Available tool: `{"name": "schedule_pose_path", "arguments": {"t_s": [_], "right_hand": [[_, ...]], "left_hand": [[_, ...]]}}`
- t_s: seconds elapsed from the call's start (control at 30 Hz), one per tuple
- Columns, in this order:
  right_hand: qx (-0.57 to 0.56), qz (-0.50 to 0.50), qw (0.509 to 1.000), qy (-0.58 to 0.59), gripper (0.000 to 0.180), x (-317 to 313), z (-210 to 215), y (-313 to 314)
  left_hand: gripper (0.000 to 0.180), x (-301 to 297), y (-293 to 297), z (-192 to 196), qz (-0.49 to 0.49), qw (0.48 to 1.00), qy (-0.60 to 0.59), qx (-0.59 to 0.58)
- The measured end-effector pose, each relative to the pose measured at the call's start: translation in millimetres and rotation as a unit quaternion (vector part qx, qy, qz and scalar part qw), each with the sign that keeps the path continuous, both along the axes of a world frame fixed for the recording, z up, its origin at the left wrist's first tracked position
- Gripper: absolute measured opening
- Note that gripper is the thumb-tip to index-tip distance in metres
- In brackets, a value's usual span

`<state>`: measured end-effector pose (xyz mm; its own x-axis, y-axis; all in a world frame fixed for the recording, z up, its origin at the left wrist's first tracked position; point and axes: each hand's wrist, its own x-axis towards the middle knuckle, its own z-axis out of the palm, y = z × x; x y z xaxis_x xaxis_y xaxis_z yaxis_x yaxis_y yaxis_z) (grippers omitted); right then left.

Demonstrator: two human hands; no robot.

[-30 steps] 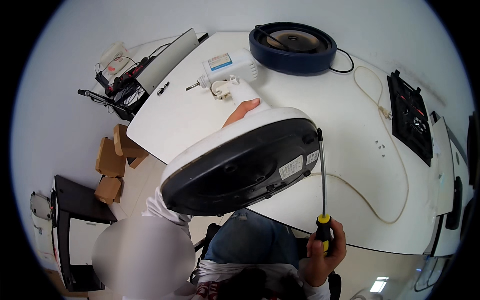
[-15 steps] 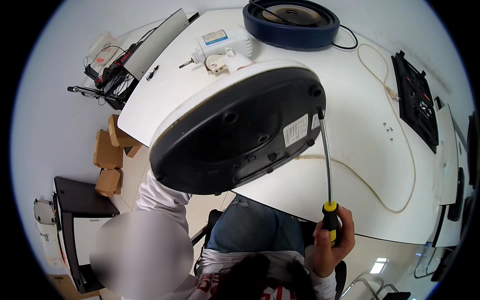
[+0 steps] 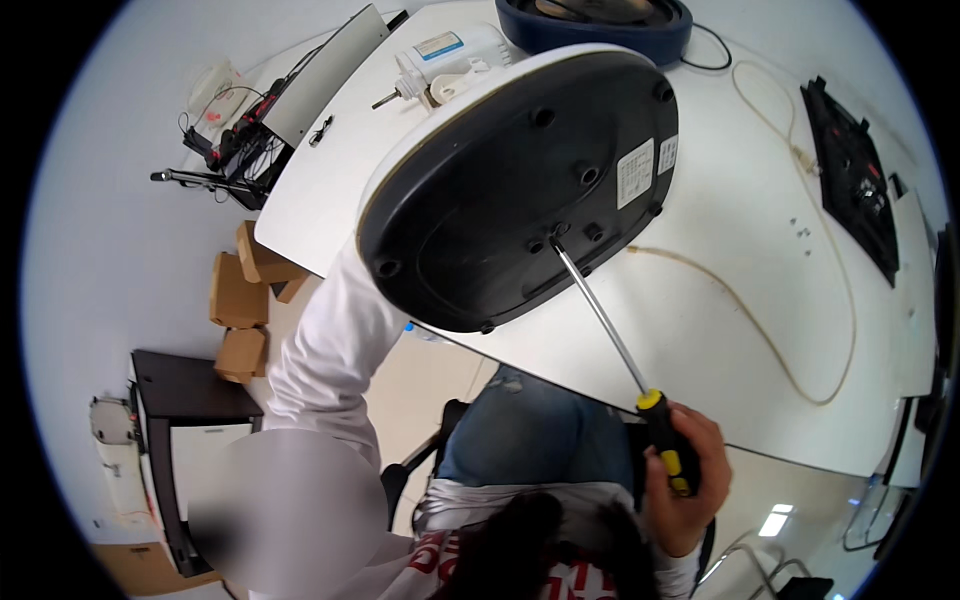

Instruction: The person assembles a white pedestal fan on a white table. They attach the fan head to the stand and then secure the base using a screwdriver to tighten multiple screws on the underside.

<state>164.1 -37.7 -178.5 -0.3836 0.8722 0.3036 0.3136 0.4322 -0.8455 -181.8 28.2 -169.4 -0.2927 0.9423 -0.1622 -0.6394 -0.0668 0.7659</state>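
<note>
Bright indoor light — glare on the floor (image 3: 775,522), table (image 3: 715,400) edge bowed, corners black — lower-left patch blurred.

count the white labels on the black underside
2: the larger label is toward the right of the underside, and the smaller label sits just right of it, by the rim. None on this face seem hidden.
</note>
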Motion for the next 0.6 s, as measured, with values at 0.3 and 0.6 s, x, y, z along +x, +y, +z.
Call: {"name": "schedule_pose_path", "arguments": {"t_s": [0.3,0.6], "right_hand": [[0.026,0.022,0.999,-0.036,0.048,5,7,1],[0.063,-0.001,0.99,-0.123,0.044,-9,52,0]], "left_hand": [[0.057,32,-87,-10,-0.018,0.976,0.01,0.216],[0.08,64,-76,-28,0.213,0.935,0.262,0.107]]}}
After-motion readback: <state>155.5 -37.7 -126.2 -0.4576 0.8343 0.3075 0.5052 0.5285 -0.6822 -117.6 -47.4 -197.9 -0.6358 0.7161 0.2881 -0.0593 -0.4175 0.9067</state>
